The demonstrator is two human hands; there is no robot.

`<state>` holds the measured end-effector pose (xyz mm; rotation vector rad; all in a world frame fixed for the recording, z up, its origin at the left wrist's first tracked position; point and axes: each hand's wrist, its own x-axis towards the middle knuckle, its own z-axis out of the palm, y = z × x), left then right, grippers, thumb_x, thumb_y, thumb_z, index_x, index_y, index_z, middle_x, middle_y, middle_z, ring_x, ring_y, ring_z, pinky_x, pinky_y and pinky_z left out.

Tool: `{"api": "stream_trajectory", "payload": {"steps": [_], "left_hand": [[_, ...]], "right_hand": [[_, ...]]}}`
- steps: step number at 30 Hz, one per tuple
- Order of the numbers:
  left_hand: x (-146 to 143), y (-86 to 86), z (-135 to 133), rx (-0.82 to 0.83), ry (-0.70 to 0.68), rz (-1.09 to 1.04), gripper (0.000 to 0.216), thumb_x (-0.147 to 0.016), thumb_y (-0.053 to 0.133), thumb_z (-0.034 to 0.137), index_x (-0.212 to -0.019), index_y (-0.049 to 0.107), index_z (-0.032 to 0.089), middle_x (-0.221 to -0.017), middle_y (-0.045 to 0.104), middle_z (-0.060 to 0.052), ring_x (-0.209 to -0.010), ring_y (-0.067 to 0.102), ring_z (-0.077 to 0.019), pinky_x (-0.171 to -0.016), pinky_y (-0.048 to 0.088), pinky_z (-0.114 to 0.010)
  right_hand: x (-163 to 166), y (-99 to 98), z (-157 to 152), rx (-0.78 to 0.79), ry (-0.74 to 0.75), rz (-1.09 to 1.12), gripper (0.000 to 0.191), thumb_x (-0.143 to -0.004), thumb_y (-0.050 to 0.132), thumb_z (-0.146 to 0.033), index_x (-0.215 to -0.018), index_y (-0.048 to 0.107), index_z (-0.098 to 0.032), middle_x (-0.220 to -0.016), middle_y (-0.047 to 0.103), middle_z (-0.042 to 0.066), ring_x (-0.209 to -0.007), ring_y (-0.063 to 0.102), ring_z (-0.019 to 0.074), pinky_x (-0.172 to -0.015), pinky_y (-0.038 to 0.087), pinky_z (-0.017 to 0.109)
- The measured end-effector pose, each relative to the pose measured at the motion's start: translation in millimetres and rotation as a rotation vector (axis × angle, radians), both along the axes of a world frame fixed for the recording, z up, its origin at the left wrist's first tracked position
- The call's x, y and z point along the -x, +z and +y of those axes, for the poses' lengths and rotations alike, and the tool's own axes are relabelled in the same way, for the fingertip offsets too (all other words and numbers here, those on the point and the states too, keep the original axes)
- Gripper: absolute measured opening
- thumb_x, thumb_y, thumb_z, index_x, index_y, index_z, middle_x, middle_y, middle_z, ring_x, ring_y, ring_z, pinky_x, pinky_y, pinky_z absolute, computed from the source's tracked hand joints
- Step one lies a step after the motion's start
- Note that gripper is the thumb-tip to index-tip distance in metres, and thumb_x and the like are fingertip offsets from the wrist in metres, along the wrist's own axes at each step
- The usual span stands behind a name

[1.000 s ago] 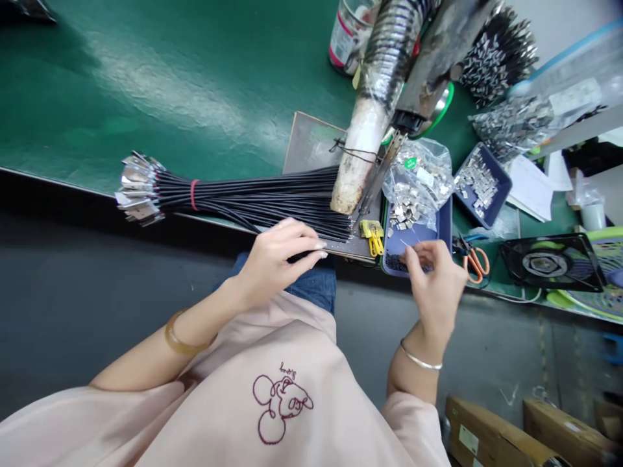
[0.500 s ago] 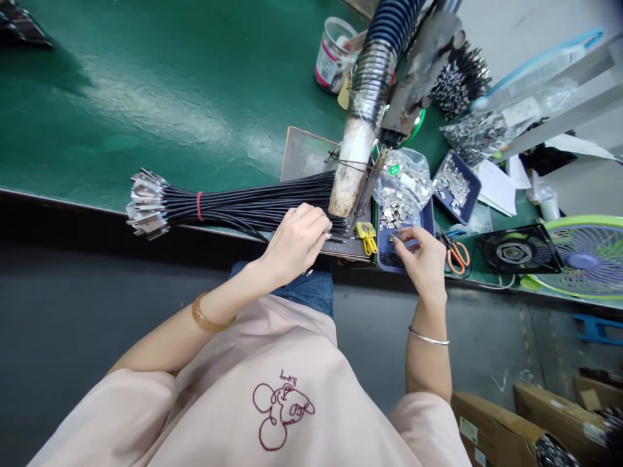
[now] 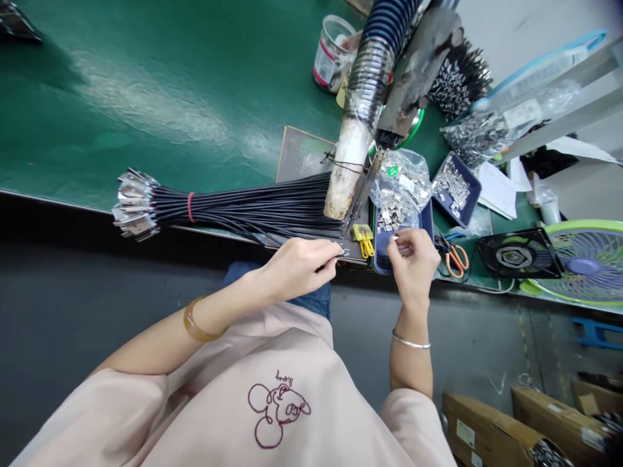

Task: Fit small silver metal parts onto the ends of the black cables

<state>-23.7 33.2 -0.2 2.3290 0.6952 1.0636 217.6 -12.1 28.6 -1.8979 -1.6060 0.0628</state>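
Observation:
A bundle of black cables [image 3: 243,209] lies along the green bench's front edge, tied with a red band, with silver metal ends [image 3: 130,204] at its left. My left hand [image 3: 299,266] is closed, pinching one black cable drawn out from the bundle's right end. My right hand [image 3: 413,263] is closed in a pinch over the blue tray [image 3: 428,224], holding a small silver metal piece. A clear bag of silver metal pieces [image 3: 402,191] sits in that tray. Yellow snips [image 3: 364,239] lie between my hands.
A ribbed suction hose [image 3: 370,78] and a soldering tool reach down to a grey plate [image 3: 302,155]. A second blue tray of clips [image 3: 455,188], orange scissors [image 3: 455,259], a small black fan [image 3: 516,256], a green fan [image 3: 584,266], a jar [image 3: 331,55], cardboard boxes [image 3: 487,434].
My left hand has come back off the bundle toward me, pulling one cable out. My right hand has moved slightly left and closed over the blue tray.

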Motion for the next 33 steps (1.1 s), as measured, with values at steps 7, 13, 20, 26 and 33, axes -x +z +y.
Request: {"api": "stream_trajectory", "payload": {"steps": [7, 13, 20, 26, 33], "left_hand": [[-2, 9.3, 0, 0.421, 0.046, -0.161, 0.007, -0.085, 0.065, 0.016, -0.083, 0.07, 0.013, -0.068, 0.066, 0.0, -0.055, 0.051, -0.0079, -0.054, 0.039, -0.019], [3, 12.6, 2, 0.602, -0.055, -0.161, 0.023, -0.09, 0.06, 0.018, -0.07, 0.068, 0.011, -0.062, 0.066, -0.001, -0.055, 0.054, -0.009, -0.054, 0.04, -0.021], [1, 10.9, -1, 0.532, -0.053, -0.06, 0.02, -0.092, 0.055, 0.017, -0.074, 0.064, 0.013, -0.06, 0.062, 0.001, -0.053, 0.051, -0.0077, -0.054, 0.039, -0.02], [1, 8.3, -3, 0.678, -0.026, -0.131, 0.023, -0.094, 0.051, 0.02, -0.073, 0.057, 0.014, -0.057, 0.059, 0.001, -0.051, 0.053, -0.0082, -0.053, 0.041, -0.019], [2, 12.1, 1, 0.856, -0.074, -0.204, 0.02, -0.09, 0.057, 0.02, -0.071, 0.059, 0.013, -0.054, 0.058, 0.002, -0.047, 0.049, -0.0067, -0.049, 0.038, -0.018]], "right_hand": [[63, 5.0, -35, -0.171, 0.083, 0.477, 0.008, -0.087, 0.07, -0.025, -0.082, 0.064, -0.021, -0.096, 0.075, 0.004, -0.085, 0.075, 0.0182, -0.078, 0.064, 0.034], [76, -16.1, -22, -0.073, 0.21, 0.671, 0.003, -0.088, 0.069, -0.024, -0.086, 0.072, -0.023, -0.099, 0.073, 0.003, -0.09, 0.073, 0.016, -0.076, 0.064, 0.03], [85, -26.7, -21, -0.101, 0.193, 0.552, 0.007, -0.09, 0.065, -0.023, -0.085, 0.07, -0.023, -0.101, 0.074, 0.005, -0.096, 0.072, 0.0182, -0.078, 0.064, 0.033], [94, -39.2, -25, -0.355, 0.15, 0.182, 0.017, -0.09, 0.063, -0.015, -0.1, 0.069, -0.027, -0.112, 0.075, 0.005, -0.101, 0.074, 0.0188, -0.091, 0.063, 0.039], [87, -33.2, -31, -0.353, 0.171, 0.468, 0.01, -0.096, 0.054, -0.02, -0.1, 0.061, -0.027, -0.106, 0.076, 0.004, -0.095, 0.076, 0.0207, -0.082, 0.066, 0.044]]}}
